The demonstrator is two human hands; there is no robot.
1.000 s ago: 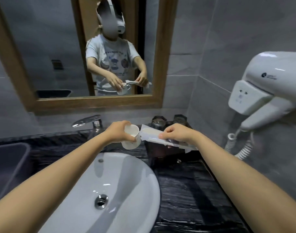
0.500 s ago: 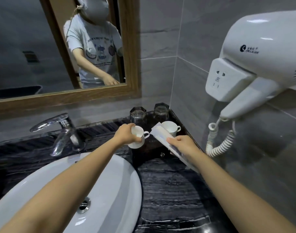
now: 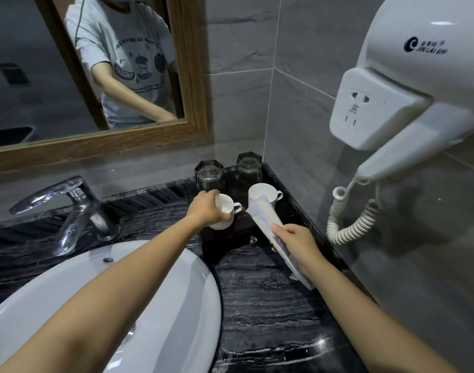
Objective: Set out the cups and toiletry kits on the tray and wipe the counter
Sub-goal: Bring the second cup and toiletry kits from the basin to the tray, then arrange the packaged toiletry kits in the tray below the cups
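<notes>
At dark tray (image 3: 226,239), black marble counter (image 3: 260,308) — left hand (image 3: 203,214) grips cup (image 3: 226,210) | right hand (image 3: 296,241) holds kit (image 3: 262,215)

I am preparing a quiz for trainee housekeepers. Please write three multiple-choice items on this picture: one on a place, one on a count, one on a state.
1. Where on the tray do the glass tumblers stand?
A) at its front edge B) stacked at its middle C) at its back edge
2. How many white cups are in view?
A) one B) two C) four
3. What is the right hand doing?
A) holding the toiletry kit B) resting open C) shut, holding nothing

Key: 1 C, both stand behind the cups. 2 B, one is in the left hand, one stands on the tray. 3 A, its fingers pinch the packet.
</notes>
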